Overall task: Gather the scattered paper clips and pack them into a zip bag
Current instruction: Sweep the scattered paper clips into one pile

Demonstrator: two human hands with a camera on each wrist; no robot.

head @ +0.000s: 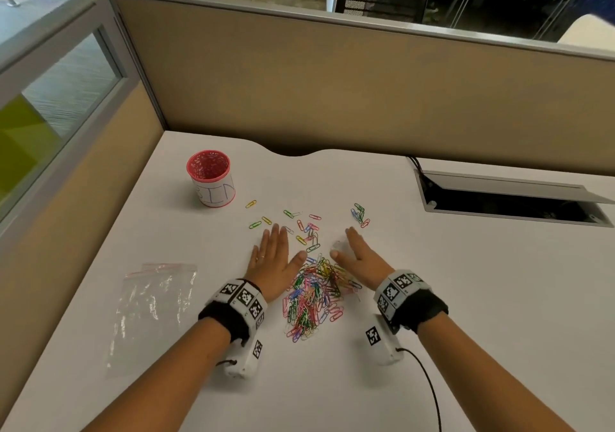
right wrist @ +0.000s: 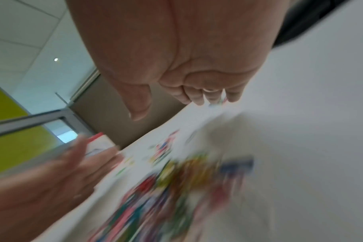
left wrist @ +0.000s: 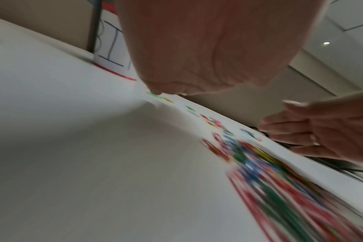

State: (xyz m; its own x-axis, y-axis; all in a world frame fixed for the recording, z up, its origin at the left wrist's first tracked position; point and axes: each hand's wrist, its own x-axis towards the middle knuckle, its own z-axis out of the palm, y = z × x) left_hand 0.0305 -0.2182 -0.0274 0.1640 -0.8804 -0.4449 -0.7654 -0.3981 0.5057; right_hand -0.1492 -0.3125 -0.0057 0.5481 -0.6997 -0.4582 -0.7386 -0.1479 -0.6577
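Observation:
A heap of coloured paper clips point(head: 312, 295) lies on the white desk point(head: 466, 298), between my wrists. Loose clips point(head: 307, 228) are strewn beyond it, with a small cluster point(head: 359, 214) at the far right. My left hand point(head: 274, 256) lies flat on the desk, fingers straight, just left of the heap. My right hand point(head: 357, 253) is spread flat to the heap's right, palm down, holding nothing. A clear zip bag point(head: 153, 308) with a pink seal lies flat at the left. Both wrist views are blurred; the clips point(left wrist: 280, 180) show as coloured streaks point(right wrist: 166, 188).
A pink mesh cup point(head: 210, 178) with a white label stands at the back left. An open cable hatch point(head: 506, 200) is set into the desk at the back right. Beige partition walls point(head: 332, 92) close the far and left sides. A black cable point(head: 429, 385) trails from my right wrist.

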